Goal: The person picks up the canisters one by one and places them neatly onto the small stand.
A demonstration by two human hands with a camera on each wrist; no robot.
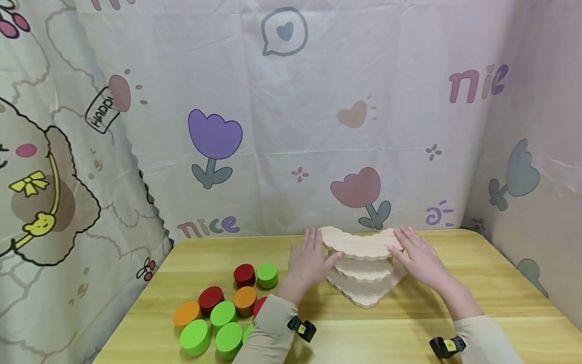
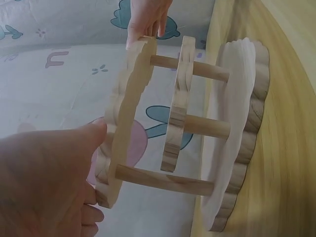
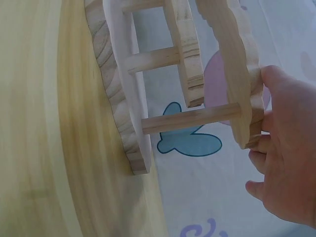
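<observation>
A pale wooden stand (image 1: 366, 290) of three scalloped tiers stands upright on the table. Round dowels (image 2: 165, 181) join its tiers, as the left wrist view shows. The top tier (image 1: 359, 246) is widest in the head view. My left hand (image 1: 307, 263) holds the left end of this tier, thumb against its front edge. At the opposite end, my right hand (image 1: 420, 258) grips the tier between thumb and fingers; the right wrist view shows that thumb (image 3: 272, 78) on the scalloped edge.
Several round blocks lie left of the stand: red (image 1: 244, 275), orange (image 1: 245, 300) and green (image 1: 195, 337). My left sleeve (image 1: 268, 331) hides some of them. A printed curtain (image 1: 291, 126) hangs behind the wooden table (image 1: 364, 336).
</observation>
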